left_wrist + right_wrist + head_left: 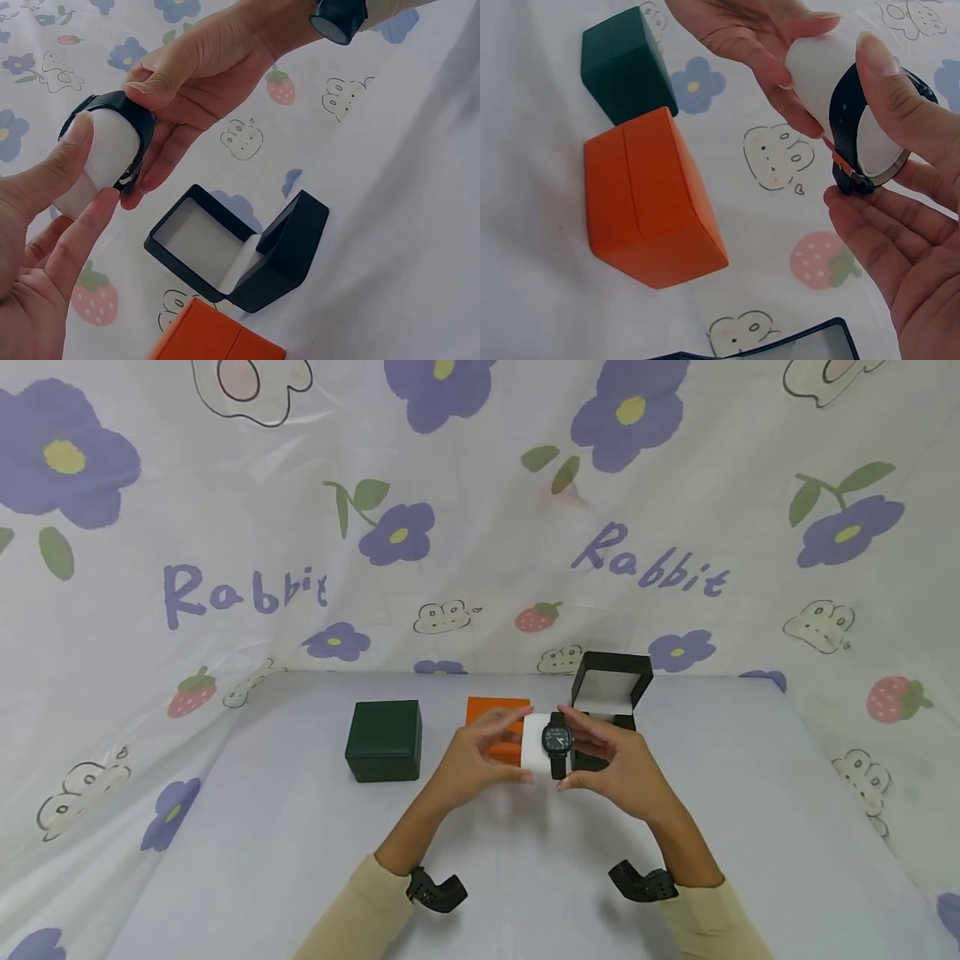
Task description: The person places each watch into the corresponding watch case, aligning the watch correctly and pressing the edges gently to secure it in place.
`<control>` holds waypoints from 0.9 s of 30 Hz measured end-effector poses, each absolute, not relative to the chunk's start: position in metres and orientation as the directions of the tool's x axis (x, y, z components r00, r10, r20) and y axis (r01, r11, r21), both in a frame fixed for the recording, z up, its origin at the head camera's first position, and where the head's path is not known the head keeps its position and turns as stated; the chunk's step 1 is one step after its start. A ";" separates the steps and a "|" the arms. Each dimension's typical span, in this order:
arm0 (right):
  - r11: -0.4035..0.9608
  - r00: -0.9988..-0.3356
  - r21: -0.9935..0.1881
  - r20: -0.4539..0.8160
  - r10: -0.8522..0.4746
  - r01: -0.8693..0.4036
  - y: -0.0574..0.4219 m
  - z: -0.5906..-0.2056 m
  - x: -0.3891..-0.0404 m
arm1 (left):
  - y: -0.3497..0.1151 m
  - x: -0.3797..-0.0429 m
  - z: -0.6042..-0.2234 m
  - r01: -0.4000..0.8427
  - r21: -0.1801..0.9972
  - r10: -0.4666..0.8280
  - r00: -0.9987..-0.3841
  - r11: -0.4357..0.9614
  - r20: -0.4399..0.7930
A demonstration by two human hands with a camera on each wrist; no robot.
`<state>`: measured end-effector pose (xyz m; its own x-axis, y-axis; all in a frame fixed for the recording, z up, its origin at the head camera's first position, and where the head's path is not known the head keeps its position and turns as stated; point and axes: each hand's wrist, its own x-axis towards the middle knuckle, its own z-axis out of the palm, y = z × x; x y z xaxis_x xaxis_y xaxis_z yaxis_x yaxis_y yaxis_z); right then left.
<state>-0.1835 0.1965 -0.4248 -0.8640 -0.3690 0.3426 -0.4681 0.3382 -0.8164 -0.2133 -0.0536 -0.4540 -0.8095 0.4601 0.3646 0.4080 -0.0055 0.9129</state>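
A black wristwatch [557, 739] with a square-ish dark dial sits around a white watch cushion [533, 745], held up over the table. My left hand [476, 762] grips the cushion's left end between thumb and fingers. On the other side, my right hand [618, 764] pinches the watch by its strap and case edge. In the right wrist view the dark strap [845, 120] is fastened at its buckle [847, 166], and the band stands partly off the cushion. Behind the right hand, an open black watch box [281, 259] shows a pale lining.
An orange box [656, 202] stands closed behind my left hand. To its left is a closed dark green box [384, 739]. A patterned cloth [465, 543] hangs behind the white table [262, 860].
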 end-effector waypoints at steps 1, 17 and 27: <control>0.337 -0.864 -0.817 0.343 -0.370 -0.469 0.196 -0.425 -0.184 | -0.054 -0.213 -0.454 0.412 0.911 0.457 -0.809 -0.008 0.370; 0.346 -0.869 -0.811 0.361 -0.337 -0.472 0.194 -0.426 -0.182 | -0.052 -0.211 -0.451 0.398 0.917 0.446 -0.815 -0.031 0.369; 0.346 -0.861 -0.806 0.358 -0.361 -0.480 0.193 -0.427 -0.181 | -0.055 -0.211 -0.452 0.398 0.917 0.465 -0.809 -0.015 0.359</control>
<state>-0.1811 0.1927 -0.4267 -0.8611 -0.3609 0.3581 -0.4801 0.3457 -0.8062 -0.2106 -0.0553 -0.4517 -0.8092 0.4654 0.3586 0.3976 -0.0155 0.9174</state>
